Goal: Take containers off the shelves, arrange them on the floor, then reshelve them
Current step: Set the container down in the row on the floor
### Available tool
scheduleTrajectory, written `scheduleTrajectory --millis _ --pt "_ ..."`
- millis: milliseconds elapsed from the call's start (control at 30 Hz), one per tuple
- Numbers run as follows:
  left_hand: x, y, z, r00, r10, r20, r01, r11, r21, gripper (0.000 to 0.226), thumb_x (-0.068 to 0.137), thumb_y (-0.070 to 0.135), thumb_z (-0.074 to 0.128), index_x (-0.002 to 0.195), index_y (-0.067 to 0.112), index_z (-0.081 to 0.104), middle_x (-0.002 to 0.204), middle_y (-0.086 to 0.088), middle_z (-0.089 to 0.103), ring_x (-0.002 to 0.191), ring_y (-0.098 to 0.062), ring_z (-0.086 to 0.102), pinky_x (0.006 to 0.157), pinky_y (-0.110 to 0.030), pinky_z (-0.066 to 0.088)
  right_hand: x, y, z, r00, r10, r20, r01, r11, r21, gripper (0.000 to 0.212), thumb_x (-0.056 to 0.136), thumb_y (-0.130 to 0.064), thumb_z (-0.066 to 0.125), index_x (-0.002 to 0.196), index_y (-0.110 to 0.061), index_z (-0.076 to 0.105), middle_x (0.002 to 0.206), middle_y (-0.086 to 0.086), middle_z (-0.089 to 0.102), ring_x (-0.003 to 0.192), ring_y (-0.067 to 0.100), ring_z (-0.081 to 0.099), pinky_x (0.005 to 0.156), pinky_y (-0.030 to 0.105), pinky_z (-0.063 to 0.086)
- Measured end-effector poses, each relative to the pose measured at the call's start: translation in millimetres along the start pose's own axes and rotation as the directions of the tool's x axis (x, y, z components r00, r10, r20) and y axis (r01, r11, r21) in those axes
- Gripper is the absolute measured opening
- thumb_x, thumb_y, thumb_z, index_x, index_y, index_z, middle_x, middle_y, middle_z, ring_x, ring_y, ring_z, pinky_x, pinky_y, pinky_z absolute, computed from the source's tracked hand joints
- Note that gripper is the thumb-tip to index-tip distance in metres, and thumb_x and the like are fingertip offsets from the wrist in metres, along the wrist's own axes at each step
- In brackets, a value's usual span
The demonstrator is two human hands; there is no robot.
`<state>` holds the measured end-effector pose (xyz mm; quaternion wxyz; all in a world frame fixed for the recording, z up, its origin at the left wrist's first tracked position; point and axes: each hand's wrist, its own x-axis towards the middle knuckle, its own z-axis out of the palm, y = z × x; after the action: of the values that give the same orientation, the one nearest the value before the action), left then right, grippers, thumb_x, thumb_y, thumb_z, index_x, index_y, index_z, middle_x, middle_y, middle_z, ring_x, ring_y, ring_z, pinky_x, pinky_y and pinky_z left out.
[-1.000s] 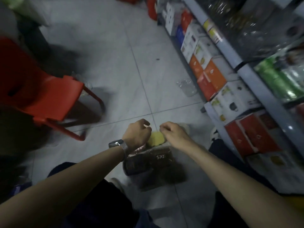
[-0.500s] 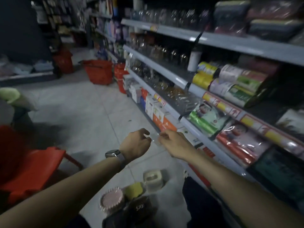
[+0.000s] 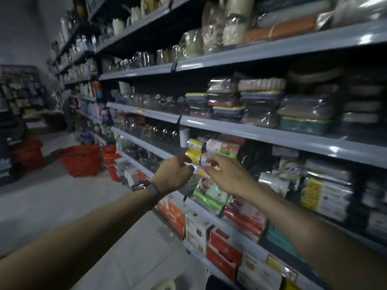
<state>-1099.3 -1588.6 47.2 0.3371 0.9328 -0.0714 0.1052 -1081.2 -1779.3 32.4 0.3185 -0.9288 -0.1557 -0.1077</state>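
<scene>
My left hand [image 3: 173, 174], with a watch on its wrist, and my right hand [image 3: 226, 176] are raised close together in front of the shelves [image 3: 261, 132]. Their fingertips pinch a small clear piece [image 3: 196, 168] between them; blur hides what it is. Behind the hands lie yellow and white rolls [image 3: 201, 147] on a middle shelf. Stacks of wrapped lidded containers [image 3: 259, 101] fill the shelf above. Clear jars [image 3: 155, 132] stand further left. The pale rim of a container on the floor [image 3: 165, 285] shows at the bottom edge.
Red and white boxes [image 3: 224, 250] line the lowest shelf by my right arm. Green and red wrapped packs [image 3: 209, 195] sit under my hands. A red basket [image 3: 81, 160] and red bins [image 3: 111, 160] stand on the grey tiled floor [image 3: 62, 206] to the left.
My view has swung up from the containers on the floor to the shelves. Both hands rose with it, staying pinched together.
</scene>
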Motion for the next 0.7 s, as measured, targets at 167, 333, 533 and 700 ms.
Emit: scheduleTrajectory --millis 167,333,533,700 --pt "27.1 70.5 6.0 0.998 0.064 -0.01 -0.064 0.998 -0.01 0.052 0.077 0.043 0.052 0.123 0.026 0.069 0.108 -0.011 0.075 0.105 -0.035 0.067 0.089 -0.036 0.053 -2.0 16.2 -76.2 0.991 0.033 -0.133 -0.038 0.999 -0.037 0.052 0.09 -0.063 0.048 0.132 -0.033 0.061 0.135 -0.005 0.064 0.118 0.019 0.062 0.097 0.042 0.053" --pt "55.1 132.6 24.6 0.977 0.212 0.008 -0.211 0.977 -0.023 0.045 0.088 0.039 0.061 0.128 0.018 0.063 0.109 -0.003 0.074 0.097 -0.024 0.068 0.078 -0.031 0.049 -11.3 44.0 -136.2 0.957 0.059 -0.283 -0.075 0.996 -0.046 0.04 0.1 -0.046 0.054 0.137 -0.032 0.06 0.137 -0.007 0.061 0.125 0.019 0.058 0.1 0.037 0.048" --pt "81.2 193.1 47.6 0.928 0.372 0.005 -0.372 0.928 0.035 0.042 0.095 0.021 0.06 0.136 0.016 0.056 0.119 -0.004 0.066 0.108 -0.025 0.062 0.085 -0.031 0.049 -23.5 83.9 -178.2 0.879 0.001 -0.477 -0.024 0.999 -0.042 0.024 0.095 -0.024 0.06 0.119 -0.023 0.064 0.13 -0.001 0.06 0.123 0.021 0.055 0.103 0.04 0.047" --pt "108.6 228.3 61.8 0.934 0.357 -0.02 -0.357 0.924 -0.136 0.032 0.091 0.021 0.067 0.122 0.016 0.058 0.111 0.001 0.069 0.099 -0.019 0.064 0.07 -0.024 0.045 -18.7 110.9 -207.5 0.81 0.051 -0.585 -0.094 0.995 -0.044 0.043 0.096 -0.019 0.063 0.137 -0.016 0.054 0.139 0.004 0.049 0.124 0.025 0.052 0.106 0.042 0.046"
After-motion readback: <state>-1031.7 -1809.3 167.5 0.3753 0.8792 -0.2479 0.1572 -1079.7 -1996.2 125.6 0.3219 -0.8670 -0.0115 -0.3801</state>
